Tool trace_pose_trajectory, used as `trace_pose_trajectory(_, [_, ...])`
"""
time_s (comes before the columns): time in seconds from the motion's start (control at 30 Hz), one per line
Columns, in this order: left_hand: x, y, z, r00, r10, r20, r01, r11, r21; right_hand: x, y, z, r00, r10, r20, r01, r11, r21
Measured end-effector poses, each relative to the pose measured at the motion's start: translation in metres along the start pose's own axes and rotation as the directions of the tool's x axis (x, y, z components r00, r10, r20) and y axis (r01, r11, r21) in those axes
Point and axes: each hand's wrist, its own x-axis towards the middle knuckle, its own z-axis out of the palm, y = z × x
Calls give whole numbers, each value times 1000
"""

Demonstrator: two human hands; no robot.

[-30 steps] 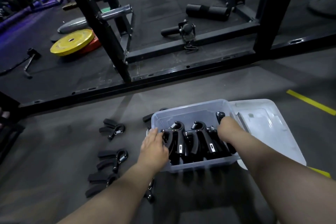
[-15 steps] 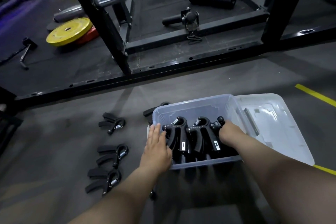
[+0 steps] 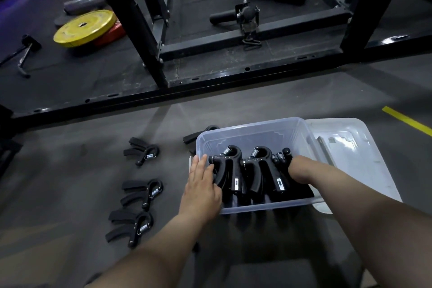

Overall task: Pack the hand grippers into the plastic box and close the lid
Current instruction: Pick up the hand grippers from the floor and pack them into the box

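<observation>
Three loose hand grippers (image 3: 133, 227) lie on the floor (image 3: 70, 194) left of the plastic box (image 3: 247, 134), handles pointing left, nearest the left hand (image 3: 201, 186). Its straight fingers (image 3: 198, 167) touch the packed grippers (image 3: 247, 170). The right hand (image 3: 301, 170) reaches inside the box, its grip hidden. The lid (image 3: 355, 154) lies off to the right.

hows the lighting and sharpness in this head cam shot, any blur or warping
Head view: dim overall, with a purple cast at top left; the rack uprights lean apart from the wide-angle lens; the loose hand grippers and the floor around them look slightly smeared; pale reflections on the clear lid.
</observation>
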Motion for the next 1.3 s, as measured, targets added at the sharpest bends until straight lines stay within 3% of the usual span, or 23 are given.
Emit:
trace_pose_trajectory(0.17, [-1, -1, 2, 1000, -9, -12, 9, 1000, 1, 0, -18, -4, 998, 62, -9, -61, 998, 26])
trace_pose_trajectory(0.27, [0, -2, 4, 1000, 1, -22, -1, 1000, 0, 0, -19, -6, 998, 53, -26, -50, 993, 103])
trace_pose_trajectory(0.43, [-1, -3, 5, 999, -6, -40, 6, 1000, -16, -5, -7, 3, 999, 42, 22, -43, 995, 89])
trace_pose_trajectory(0.6, [-1, -2, 4, 999, -5, -38, 4, 1000, -20, -3, 8, 12, 996, 88, -26, -73, 931, 359])
trace_pose_trajectory(0.67, [-1, -2, 4, 999, -8, -42, 7, 1000, -29, 1, 12, 10, 997, 78, -9, -68, 919, 388])
trace_pose_trajectory(0.97, [0, 0, 2, 999, -39, -4, 39, 999, -37, 16, 10, 24, 987, 159, 32, -161, 984, 74])
trace_pose_trajectory(1.17, [-1, 3, -2, 999, -40, 7, 40, 999, -25, 2, -15, 23, 996, 55, 76, -34, 967, -254])
trace_pose_trajectory(1.3, [0, 0, -3, 1000, -29, 7, 29, 999, -16, -3, -17, 17, 996, 55, 73, -36, 971, -238])
